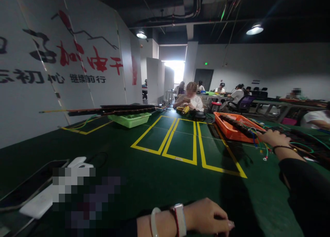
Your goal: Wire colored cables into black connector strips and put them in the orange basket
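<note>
My right hand point(274, 139) reaches to the right side of the green table, its fingers closed round the near end of a dark wire harness point(238, 125). That harness lies across an orange basket point(219, 122), and green, blue and red-tipped wires point(265, 158) hang out beside my fingers. My left hand point(207, 218) rests low over the near edge of the table, with a watch and a pale bangle on the wrist. Its fingers are curled; whether anything is under them is hidden.
Yellow tape rectangles point(179, 158) mark the table point(160, 175). A green basket point(131, 121) stands back left under long dark harnesses point(116, 110). A phone point(33, 182) and a white device point(38, 202) lie front left. A person point(196, 101) sits across.
</note>
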`<state>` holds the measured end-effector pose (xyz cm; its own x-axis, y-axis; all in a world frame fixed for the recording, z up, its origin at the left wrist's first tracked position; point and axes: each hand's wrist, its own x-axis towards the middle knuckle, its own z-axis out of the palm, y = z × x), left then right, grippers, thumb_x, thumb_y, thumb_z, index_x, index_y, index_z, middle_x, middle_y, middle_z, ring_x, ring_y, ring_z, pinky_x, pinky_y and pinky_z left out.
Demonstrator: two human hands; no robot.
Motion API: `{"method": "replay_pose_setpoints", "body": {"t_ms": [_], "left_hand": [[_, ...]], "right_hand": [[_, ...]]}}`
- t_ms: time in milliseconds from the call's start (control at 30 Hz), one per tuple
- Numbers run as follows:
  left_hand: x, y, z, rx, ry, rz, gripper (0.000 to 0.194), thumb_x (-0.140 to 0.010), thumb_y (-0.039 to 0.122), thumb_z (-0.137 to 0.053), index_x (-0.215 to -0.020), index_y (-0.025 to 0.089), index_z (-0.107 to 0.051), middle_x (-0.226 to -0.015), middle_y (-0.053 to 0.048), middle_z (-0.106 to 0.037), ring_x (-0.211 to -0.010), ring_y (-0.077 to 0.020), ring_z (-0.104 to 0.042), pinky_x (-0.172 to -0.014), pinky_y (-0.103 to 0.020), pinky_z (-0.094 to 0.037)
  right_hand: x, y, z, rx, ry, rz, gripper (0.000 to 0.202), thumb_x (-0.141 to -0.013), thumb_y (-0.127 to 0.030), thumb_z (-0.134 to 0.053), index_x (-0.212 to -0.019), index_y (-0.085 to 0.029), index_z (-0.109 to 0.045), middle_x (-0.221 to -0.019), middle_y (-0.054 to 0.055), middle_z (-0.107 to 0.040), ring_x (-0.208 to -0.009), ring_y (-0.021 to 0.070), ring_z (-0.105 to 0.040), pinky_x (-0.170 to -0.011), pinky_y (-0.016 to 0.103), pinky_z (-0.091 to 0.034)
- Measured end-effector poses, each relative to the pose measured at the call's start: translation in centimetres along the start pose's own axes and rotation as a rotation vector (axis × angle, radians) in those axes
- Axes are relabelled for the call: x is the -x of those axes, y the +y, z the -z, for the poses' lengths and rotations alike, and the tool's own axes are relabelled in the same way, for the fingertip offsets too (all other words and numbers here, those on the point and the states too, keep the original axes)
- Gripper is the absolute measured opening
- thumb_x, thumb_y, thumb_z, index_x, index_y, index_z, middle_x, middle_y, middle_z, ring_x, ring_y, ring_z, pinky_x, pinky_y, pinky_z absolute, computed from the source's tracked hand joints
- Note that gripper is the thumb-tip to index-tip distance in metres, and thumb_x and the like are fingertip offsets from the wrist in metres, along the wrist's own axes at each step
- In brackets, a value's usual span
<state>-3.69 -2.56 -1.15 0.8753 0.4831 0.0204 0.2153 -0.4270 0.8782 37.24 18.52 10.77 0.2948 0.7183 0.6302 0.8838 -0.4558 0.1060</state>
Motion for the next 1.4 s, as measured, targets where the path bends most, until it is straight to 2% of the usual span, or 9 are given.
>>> {"method": "replay_pose_setpoints", "body": {"t_ms": [67,133,267,467,600,767,933,1133,1400], "left_hand": [[0.1,0.3,0.1,0.023,-0.003,-0.005,0.034,-0.09,0.039,-0.048,-0.072,0.015,-0.064,-0.067,-0.001,-0.059,-0.064,-0.0085,-0.053,-0.066,-0.019,-0.04],[0.1,0.6,0.1,0.037,0.0,-0.007,0.035,-0.09,0.037,-0.047,-0.069,0.014,-0.063,-0.067,-0.001,-0.059,-0.062,-0.0079,-0.052,-0.065,-0.018,-0.04],[0.1,1.1,0.1,0.058,0.006,-0.012,0.034,-0.089,0.033,-0.047,-0.064,0.013,-0.06,-0.066,-0.001,-0.059,-0.059,-0.0073,-0.051,-0.06,-0.018,-0.039],[0.4,2.1,0.2,0.028,0.052,-0.022,0.041,-0.091,0.038,-0.044,-0.061,0.013,-0.06,-0.062,-0.002,-0.057,-0.06,-0.0095,-0.052,-0.066,-0.022,-0.041],[1.2,3.3,0.8,0.117,0.224,-0.099,0.048,-0.094,0.038,-0.036,-0.06,0.013,-0.058,-0.064,-0.004,-0.059,-0.066,-0.012,-0.055,-0.071,-0.024,-0.041],[3.0,3.8,3.4,-0.102,0.423,-0.231,0.041,-0.092,0.029,-0.041,-0.057,0.014,-0.056,-0.065,-0.003,-0.057,-0.069,-0.0122,-0.054,-0.074,-0.026,-0.039],[3.3,1.2,9.0,-0.389,0.627,-0.254,0.037,-0.092,0.028,-0.041,-0.062,0.016,-0.057,-0.071,-0.004,-0.06,-0.08,-0.0147,-0.055,-0.078,-0.027,-0.041],[4.6,-3.1,20.3,-0.86,0.868,0.002,0.023,-0.09,0.027,-0.044,-0.075,0.017,-0.059,-0.085,-0.006,-0.064,-0.09,-0.0176,-0.055,-0.086,-0.031,-0.042],[13.5,-5.3,33.3,-1.139,1.115,0.512,0.022,-0.082,0.026,-0.046,-0.095,0.015,-0.06,-0.105,-0.014,-0.06,-0.105,-0.0289,-0.051,-0.092,-0.042,-0.039]], "right_hand": [[0.8,-1.7,1.4,-0.032,-0.068,-0.019,0.067,-0.083,-0.058,-0.049,-0.118,-0.002,-0.063,-0.12,0.035,-0.05,-0.111,0.0449,-0.05,-0.087,0.054,-0.035],[1.8,-4.0,3.1,-0.073,0.005,0.146,0.066,-0.087,-0.055,-0.045,-0.132,-0.006,-0.053,-0.14,0.031,-0.035,-0.128,0.0424,-0.036,-0.099,0.054,-0.027],[6.0,-9.4,6.4,-0.165,0.095,0.476,0.059,-0.092,-0.042,-0.044,-0.14,-0.01,-0.042,-0.147,0.023,-0.029,-0.137,0.0341,-0.024,-0.108,0.052,-0.019],[17.4,-15.8,9.6,-0.464,-0.013,0.979,0.059,-0.091,-0.049,-0.047,-0.142,-0.019,-0.042,-0.152,0.011,-0.026,-0.142,0.0284,-0.017,-0.115,0.049,-0.017],[23.4,-17.8,9.8,-0.639,-0.156,1.041,0.059,-0.095,-0.05,-0.039,-0.145,-0.02,-0.036,-0.155,0.009,-0.017,-0.143,0.0243,-0.013,-0.116,0.046,-0.016],[26.7,-18.4,8.3,-0.78,-0.32,1.009,0.065,-0.089,-0.044,-0.053,-0.146,-0.018,-0.035,-0.155,0.009,-0.018,-0.144,0.0252,-0.012,-0.116,0.044,-0.017],[27.2,-18.3,8.5,-0.85,-0.364,0.941,0.065,-0.089,-0.054,-0.048,-0.143,-0.019,-0.04,-0.154,0.009,-0.023,-0.143,0.0266,-0.014,-0.116,0.047,-0.016],[27.2,-18.2,8.7,-0.89,-0.424,0.918,0.066,-0.091,-0.058,-0.044,-0.146,-0.024,-0.035,-0.154,0.008,-0.023,-0.142,0.0245,-0.019,-0.116,0.046,-0.019],[27.3,-18.2,9.0,-0.86,-0.467,0.886,0.067,-0.091,-0.059,-0.041,-0.145,-0.02,-0.037,-0.15,0.008,-0.032,-0.14,0.024,-0.025,-0.115,0.044,-0.023]]}}
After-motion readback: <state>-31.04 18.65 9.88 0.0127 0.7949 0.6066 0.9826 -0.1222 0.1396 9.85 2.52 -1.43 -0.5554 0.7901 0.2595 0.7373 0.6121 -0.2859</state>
